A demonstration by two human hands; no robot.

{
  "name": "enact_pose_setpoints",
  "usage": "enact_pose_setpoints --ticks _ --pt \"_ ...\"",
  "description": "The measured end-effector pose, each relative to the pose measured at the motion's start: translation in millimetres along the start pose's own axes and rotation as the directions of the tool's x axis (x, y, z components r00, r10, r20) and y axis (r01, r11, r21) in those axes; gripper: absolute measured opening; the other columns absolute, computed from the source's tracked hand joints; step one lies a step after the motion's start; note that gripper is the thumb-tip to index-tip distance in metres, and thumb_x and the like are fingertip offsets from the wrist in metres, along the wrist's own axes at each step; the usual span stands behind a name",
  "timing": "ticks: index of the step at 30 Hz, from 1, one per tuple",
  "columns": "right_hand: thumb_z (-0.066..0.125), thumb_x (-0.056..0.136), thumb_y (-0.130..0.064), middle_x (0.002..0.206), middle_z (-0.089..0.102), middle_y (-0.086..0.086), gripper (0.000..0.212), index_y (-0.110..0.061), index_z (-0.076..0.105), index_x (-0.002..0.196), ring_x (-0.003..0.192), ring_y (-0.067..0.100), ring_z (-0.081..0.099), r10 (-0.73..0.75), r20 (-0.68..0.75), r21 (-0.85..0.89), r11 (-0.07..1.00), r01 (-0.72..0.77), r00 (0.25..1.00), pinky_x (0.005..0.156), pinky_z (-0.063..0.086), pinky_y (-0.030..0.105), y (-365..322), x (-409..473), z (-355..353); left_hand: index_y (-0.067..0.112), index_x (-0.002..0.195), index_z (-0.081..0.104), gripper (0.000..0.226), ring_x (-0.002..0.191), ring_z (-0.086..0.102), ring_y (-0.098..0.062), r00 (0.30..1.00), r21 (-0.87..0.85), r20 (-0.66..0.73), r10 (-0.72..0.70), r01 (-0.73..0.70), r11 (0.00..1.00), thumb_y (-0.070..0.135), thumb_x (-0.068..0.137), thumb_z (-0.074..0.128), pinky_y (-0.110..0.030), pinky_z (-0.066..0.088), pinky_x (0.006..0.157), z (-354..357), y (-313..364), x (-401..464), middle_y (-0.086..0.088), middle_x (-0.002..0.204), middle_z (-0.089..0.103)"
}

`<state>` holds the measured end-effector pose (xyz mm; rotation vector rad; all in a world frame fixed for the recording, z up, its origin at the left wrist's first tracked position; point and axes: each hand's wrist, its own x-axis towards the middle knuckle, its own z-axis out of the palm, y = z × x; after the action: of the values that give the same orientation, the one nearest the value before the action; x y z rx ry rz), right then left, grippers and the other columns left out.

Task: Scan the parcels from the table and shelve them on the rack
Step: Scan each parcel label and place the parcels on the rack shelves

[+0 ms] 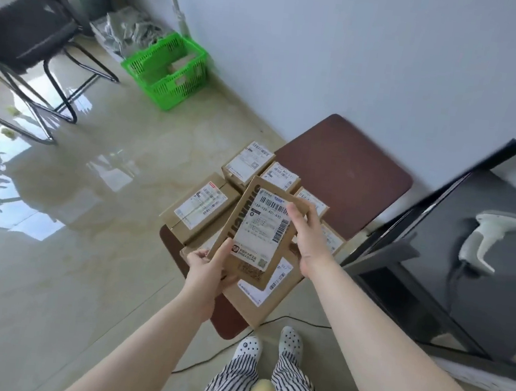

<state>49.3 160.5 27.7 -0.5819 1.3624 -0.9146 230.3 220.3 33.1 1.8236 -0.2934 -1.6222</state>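
Both hands hold one flat cardboard parcel [259,232] above the low brown table [346,173]: the left hand [206,270] pinches its near bottom corner, thumb on the face, and the right hand [305,233] curls over its far right edge, so the white shipping label [263,225] faces up. Thin and rigid-looking, it is probably light, stiff enough to carry by its edges, and not slippery; gripping the edges keeps the barcode uncovered. The other parcels [199,208] lie packed together on the table beneath it, and the white handheld scanner [486,240] rests on the dark cabinet top [437,248] to the right, untouched
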Motion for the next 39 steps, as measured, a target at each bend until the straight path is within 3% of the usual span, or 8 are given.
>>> enact_pose_setpoints --ticks 3,7,12,16,22,25,29,39 --pt "0.064 0.091 -0.044 0.115 0.069 -0.001 0.027 -0.032 0.057 0.114 0.110 0.016 0.062 -0.099 -0.024 -0.029 0.995 0.098 0.995 0.096 0.043 0.039 -22 -13 -19 0.019 0.137 0.039 0.065 0.086 0.077 -0.022 0.986 0.114 0.167 0.025 -0.045 0.992 0.039 0.088 0.076 -0.046 0.061 0.090 9 10 -8 -0.002 0.086 0.079" --pt "0.065 0.089 -0.045 0.109 0.071 0.002 0.039 -0.024 0.057 0.121 0.092 0.011 0.068 -0.156 -0.051 -0.073 0.986 0.152 0.986 0.080 0.048 0.031 -49 -38 -46 0.036 0.149 0.037 0.098 0.114 0.067 -0.020 0.919 0.363 0.395 -0.017 -0.139 0.921 0.058 0.067 0.086 -0.049 0.052 0.101 23 31 -17 0.000 0.128 0.068" --pt "0.056 0.091 -0.057 0.112 0.072 0.000 0.041 -0.028 0.056 0.120 0.102 0.014 0.067 -0.195 -0.129 -0.136 0.975 0.178 0.972 0.078 0.043 0.026 -67 -71 -80 0.036 0.145 0.047 0.072 0.114 0.069 -0.019 0.767 0.454 0.634 -0.095 -0.270 0.849 0.047 0.082 0.080 -0.045 0.047 0.108 49 46 -36 0.001 0.121 0.074" --pt "0.046 0.095 -0.061 0.116 0.071 -0.004 0.041 -0.031 0.054 0.121 0.108 0.013 0.064 -0.197 -0.217 -0.152 0.974 0.167 0.956 0.080 0.042 0.031 -69 -84 -104 0.028 0.147 0.046 0.083 0.117 0.068 -0.023 0.692 0.422 0.715 -0.103 -0.309 0.852 0.045 0.074 0.082 -0.046 0.047 0.111 70 43 -44 -0.004 0.125 0.072" --pt "0.033 0.105 -0.051 0.114 0.058 -0.010 0.040 -0.022 0.052 0.127 0.101 0.003 0.054 -0.225 -0.349 -0.102 0.974 0.202 0.909 0.084 0.041 0.029 -67 -82 -157 0.026 0.147 0.044 0.077 0.110 0.072 -0.024 0.693 0.397 0.720 -0.040 -0.365 0.842 0.037 0.080 0.080 -0.042 0.052 0.104 115 32 -48 -0.008 0.119 0.075" --pt "0.045 0.103 -0.037 0.101 0.055 0.005 0.043 -0.001 0.051 0.126 0.090 0.022 0.053 -0.264 -0.663 -0.138 0.963 0.232 0.701 0.080 0.047 0.050 -66 -66 -207 0.027 0.146 0.044 0.081 0.108 0.073 -0.024 0.726 0.345 0.687 0.018 -0.348 0.872 0.038 0.076 0.083 -0.044 0.052 0.105 141 34 -49 -0.009 0.116 0.075" --pt "0.060 0.094 -0.037 0.118 0.059 0.012 0.044 -0.006 0.052 0.123 0.109 0.032 0.058 -0.196 -0.857 -0.192 0.980 0.059 0.477 0.078 0.040 0.032 -57 -39 -281 0.028 0.146 0.046 0.092 0.109 0.072 -0.020 0.782 0.276 0.614 0.110 -0.343 0.898 0.046 0.067 0.089 -0.039 0.054 0.098 166 38 -39 -0.007 0.117 0.075" --pt "0.074 0.086 -0.036 0.137 0.049 0.022 0.070 -0.001 0.040 0.135 0.127 0.042 0.047 -0.142 -0.802 -0.376 0.875 -0.305 0.581 0.096 0.044 0.051 -49 27 -334 0.026 0.151 0.042 0.086 0.109 0.072 -0.019 0.875 0.224 0.448 0.185 -0.310 0.924 0.040 0.078 0.084 -0.040 0.056 0.099 211 35 -23 -0.003 0.119 0.074"
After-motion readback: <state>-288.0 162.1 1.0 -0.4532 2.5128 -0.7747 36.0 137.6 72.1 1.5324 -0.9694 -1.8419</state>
